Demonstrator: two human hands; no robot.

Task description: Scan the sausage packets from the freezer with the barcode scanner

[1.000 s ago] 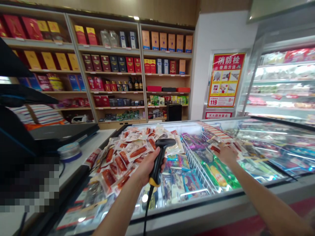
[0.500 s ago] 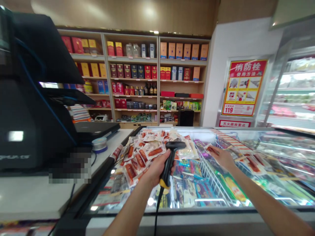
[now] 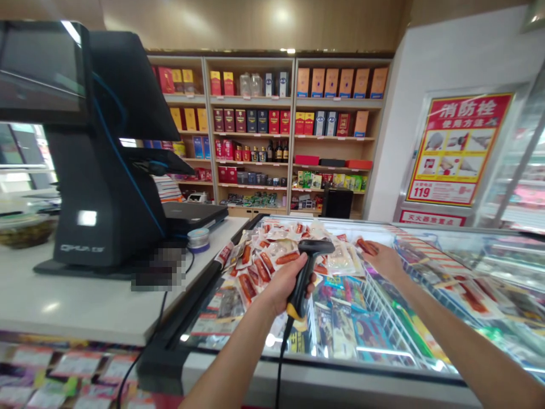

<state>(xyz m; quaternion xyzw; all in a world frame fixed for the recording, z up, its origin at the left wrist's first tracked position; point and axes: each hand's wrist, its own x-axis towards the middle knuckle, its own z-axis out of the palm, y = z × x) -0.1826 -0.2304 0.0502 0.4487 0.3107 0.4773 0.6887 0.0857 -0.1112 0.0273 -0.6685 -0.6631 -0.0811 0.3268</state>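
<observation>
My left hand [image 3: 286, 283] is wrapped round the handle of a black and yellow barcode scanner [image 3: 303, 278], its head upright and its cord hanging down toward me. Behind it, a heap of vacuum-packed sausages [image 3: 259, 264] lies on the glass top of a chest freezer. Out to the right, my right hand [image 3: 383, 260] pinches a small packaged sausage [image 3: 367, 246] above the glass, close to the heap's right edge. Through the glass, bagged frozen goods [image 3: 340, 326] show in white wire baskets [image 3: 385, 312].
A black cash register [image 3: 110, 170] stands on the white counter [image 3: 85, 307] at left, near a roll of tape [image 3: 198, 240]. More packed sausages [image 3: 474, 295] lie on the freezer's right side. Shelves of boxed goods [image 3: 251, 122] line the back wall.
My view has turned left, so more of the register and counter shows. My right hand has come nearer the heap and the scanner, still with the packaged sausage.
</observation>
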